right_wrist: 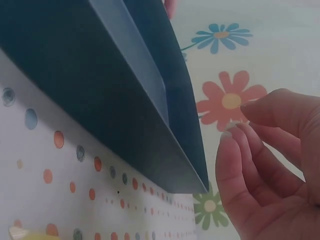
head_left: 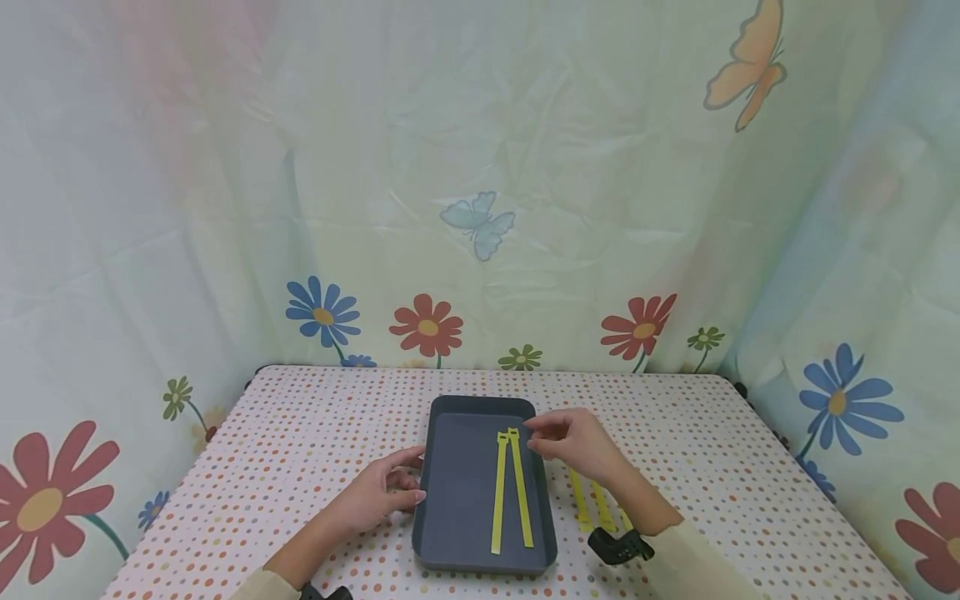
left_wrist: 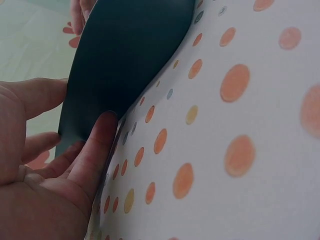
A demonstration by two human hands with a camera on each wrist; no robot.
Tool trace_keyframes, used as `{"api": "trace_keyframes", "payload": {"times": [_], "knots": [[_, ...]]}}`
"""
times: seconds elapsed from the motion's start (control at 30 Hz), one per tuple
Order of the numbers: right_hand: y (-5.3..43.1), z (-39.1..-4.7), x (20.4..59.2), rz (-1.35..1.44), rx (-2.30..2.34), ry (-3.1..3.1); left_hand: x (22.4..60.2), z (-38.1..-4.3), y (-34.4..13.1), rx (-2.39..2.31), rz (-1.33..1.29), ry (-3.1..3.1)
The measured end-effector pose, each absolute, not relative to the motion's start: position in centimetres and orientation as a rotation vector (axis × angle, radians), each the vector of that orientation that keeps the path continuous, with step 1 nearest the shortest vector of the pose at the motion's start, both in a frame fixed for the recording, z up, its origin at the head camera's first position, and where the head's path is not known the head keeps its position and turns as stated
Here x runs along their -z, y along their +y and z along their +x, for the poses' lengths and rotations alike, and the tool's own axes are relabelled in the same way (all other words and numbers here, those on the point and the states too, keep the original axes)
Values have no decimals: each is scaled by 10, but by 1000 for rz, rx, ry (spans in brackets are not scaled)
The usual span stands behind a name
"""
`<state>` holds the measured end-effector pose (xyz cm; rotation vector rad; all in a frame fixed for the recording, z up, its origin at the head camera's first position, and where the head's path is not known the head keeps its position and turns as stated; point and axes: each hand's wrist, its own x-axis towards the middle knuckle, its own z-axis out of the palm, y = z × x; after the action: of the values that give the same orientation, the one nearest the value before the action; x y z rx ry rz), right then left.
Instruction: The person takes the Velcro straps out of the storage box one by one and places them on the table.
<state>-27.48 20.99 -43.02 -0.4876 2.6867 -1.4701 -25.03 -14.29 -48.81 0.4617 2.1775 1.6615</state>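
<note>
A dark grey rectangular tray (head_left: 455, 500) lies on the table. Inside it, toward the right side, are two flat yellow cable straps (head_left: 498, 496) with slotted heads at the far end, close together at the top and spreading apart toward me. My left hand (head_left: 372, 497) touches the tray's left side; in the left wrist view its fingertips (left_wrist: 106, 125) rest against the outer wall. My right hand (head_left: 579, 443) hovers by the right rim, fingers loosely bent. In the right wrist view a gap shows between its thumb and fingers (right_wrist: 231, 160), with nothing held.
More yellow straps (head_left: 581, 502) lie on the table right of the tray, partly hidden under my right forearm. A dotted cloth (head_left: 330, 433) covers the table. Behind and at both sides hangs a curtain (head_left: 360, 167) printed with flowers and butterflies.
</note>
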Motion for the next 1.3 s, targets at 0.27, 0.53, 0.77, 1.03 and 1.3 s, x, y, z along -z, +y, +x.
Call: {"api": "trace_keyframes", "payload": {"times": [0.27, 0.53, 0.77, 1.03, 1.3], "knots": [[202, -280, 428, -532, 1390, 2687, 489, -251, -144, -1663, 472, 2175], [196, -286, 427, -685, 1305, 2675, 488, -251, -143, -1664, 476, 2170], [193, -292, 427, -758, 1264, 2566, 488, -251, -143, -1666, 470, 2164], [188, -299, 430, -909, 1149, 2502, 488, -250, -143, -1659, 469, 2172], [180, -307, 431, -976, 986, 2491, 488, -251, -142, -1663, 487, 2169]]}}
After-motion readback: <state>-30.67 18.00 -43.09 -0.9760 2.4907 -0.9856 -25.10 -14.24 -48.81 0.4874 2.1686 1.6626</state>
